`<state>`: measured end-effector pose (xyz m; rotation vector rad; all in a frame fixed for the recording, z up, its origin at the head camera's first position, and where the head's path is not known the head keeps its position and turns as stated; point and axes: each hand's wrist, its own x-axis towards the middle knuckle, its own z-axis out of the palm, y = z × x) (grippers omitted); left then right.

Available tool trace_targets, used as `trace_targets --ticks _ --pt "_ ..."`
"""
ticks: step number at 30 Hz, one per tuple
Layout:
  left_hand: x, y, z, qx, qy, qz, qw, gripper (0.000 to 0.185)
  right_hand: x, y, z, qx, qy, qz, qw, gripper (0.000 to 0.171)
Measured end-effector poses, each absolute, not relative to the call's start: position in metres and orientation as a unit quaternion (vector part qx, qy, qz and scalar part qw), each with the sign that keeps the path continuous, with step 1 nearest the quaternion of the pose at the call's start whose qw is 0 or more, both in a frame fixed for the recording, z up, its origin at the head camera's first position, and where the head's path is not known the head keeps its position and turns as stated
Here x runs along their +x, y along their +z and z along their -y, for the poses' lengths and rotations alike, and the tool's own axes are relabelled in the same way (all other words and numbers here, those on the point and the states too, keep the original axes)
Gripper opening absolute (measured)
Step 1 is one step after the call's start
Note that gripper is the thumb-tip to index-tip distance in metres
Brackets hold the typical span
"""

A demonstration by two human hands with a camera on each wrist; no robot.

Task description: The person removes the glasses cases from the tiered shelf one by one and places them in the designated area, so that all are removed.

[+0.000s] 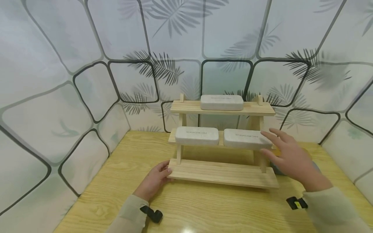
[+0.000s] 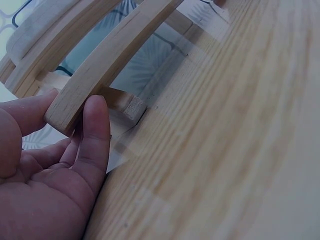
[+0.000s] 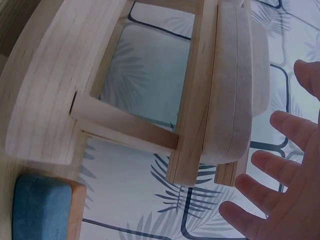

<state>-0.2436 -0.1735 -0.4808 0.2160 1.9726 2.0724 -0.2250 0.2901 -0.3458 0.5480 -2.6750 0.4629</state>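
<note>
A three-tier wooden shelf (image 1: 222,173) stands on the wooden table. One pale grey case (image 1: 221,102) lies on its top board, and two more cases (image 1: 197,135) (image 1: 246,138) lie side by side on the middle board. My left hand (image 1: 163,173) pinches the left end of the bottom board (image 2: 100,65) between thumb and fingers (image 2: 95,130). My right hand (image 1: 274,144) hovers with fingers spread at the right end of the right-hand case (image 3: 235,85). In the right wrist view the fingers (image 3: 280,170) stand a little apart from that case.
A blue-grey object with a wooden edge (image 3: 42,210) lies on the table behind the shelf's right end, partly hidden by my right hand. Patterned walls close in the table (image 1: 204,207) at the back and on both sides. The bottom board carries nothing.
</note>
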Motion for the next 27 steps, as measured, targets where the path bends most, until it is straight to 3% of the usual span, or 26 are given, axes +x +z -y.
trace_targets --ticks 27 --pt "-0.243 -0.480 0.174 0.074 0.719 -0.678 0.136 0.063 -0.264 -0.355 -0.260 0.196 0.132 0.962 0.135 0.078"
